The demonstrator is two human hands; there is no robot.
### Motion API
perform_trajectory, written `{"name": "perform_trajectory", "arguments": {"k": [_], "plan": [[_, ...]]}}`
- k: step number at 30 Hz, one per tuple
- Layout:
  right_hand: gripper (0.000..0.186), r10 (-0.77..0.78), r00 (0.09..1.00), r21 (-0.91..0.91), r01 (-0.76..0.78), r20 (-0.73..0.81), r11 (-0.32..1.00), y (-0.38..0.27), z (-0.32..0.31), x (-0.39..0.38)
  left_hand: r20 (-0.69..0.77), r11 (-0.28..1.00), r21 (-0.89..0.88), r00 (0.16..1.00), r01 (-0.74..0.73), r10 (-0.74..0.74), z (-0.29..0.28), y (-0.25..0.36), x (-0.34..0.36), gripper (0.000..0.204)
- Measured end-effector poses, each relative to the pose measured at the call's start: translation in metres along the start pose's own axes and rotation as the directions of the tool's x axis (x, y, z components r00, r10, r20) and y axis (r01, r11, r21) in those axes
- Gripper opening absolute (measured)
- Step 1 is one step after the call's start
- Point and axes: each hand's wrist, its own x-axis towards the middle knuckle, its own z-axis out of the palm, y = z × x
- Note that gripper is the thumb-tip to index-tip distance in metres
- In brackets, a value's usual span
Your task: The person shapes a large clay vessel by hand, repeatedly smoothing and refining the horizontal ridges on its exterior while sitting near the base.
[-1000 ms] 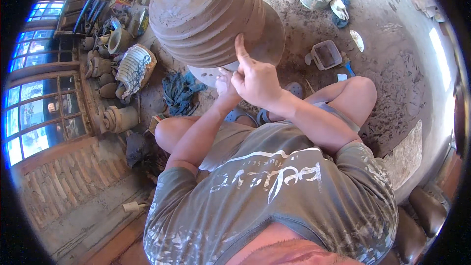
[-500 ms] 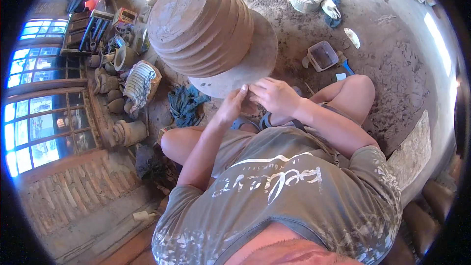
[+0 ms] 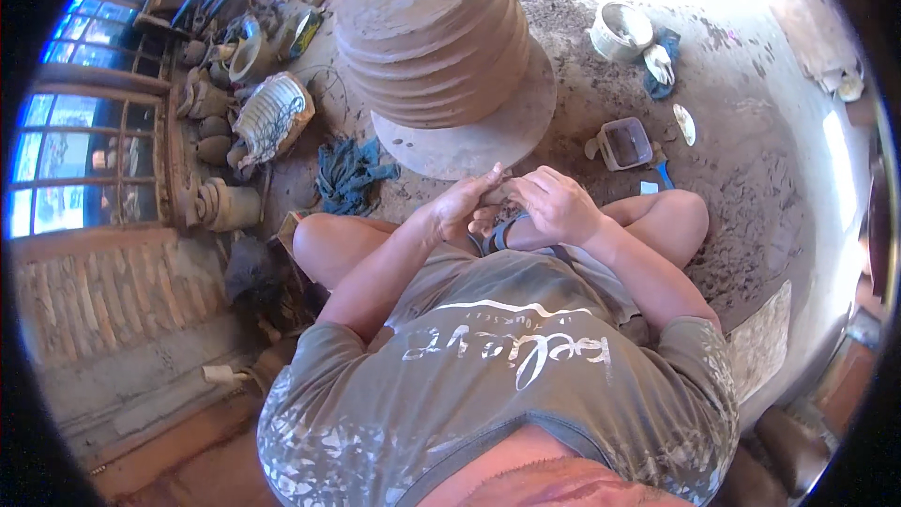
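In front of my crossed legs, my left hand (image 3: 462, 208) and my right hand (image 3: 561, 208) meet at the fingertips. Between them is a small brown lump that looks like clay (image 3: 495, 195), mostly covered by the fingers. The left hand cradles it with the thumb raised, while the right fingers pinch its other side. Just beyond my hands, a large brown clay pot (image 3: 436, 38) with ridged, stepped walls stands on a round flat board (image 3: 450, 148). My fingertips are close to the board's near edge; whether they touch it I cannot tell.
A dark teal rag (image 3: 349, 176) lies left of the board. Farther left are a ribbed pale basket (image 3: 272, 120) and several clay pots (image 3: 230, 205). To the right stand a square plastic tub (image 3: 627, 145), a blue-handled brush (image 3: 663, 169) and a white bucket (image 3: 619, 32).
The view has shifted, so the pot and board sit farther right and higher in the picture. My hands stay together on the lump, with the left palm turned up more.
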Motion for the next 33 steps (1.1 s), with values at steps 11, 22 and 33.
{"name": "perform_trajectory", "arguments": {"k": [11,22,33], "plan": [[0.025,0.665,0.723,0.540,-0.489,-0.189,0.685,0.012,-0.004,0.020,-0.229,0.100,0.963,0.565,0.250,0.792,-0.011,-0.001,0.041,0.053],[0.016,0.154,0.951,0.105,-0.130,-0.269,0.986,-0.023,-0.030,0.105,-0.298,-0.114,0.870,0.695,0.480,0.654,-0.021,0.008,0.041,0.058],[0.019,-0.397,0.882,-0.430,0.265,-0.254,0.863,-0.016,-0.007,0.160,-0.390,-0.079,0.838,0.695,0.539,0.604,-0.007,0.025,0.032,0.061]]}}
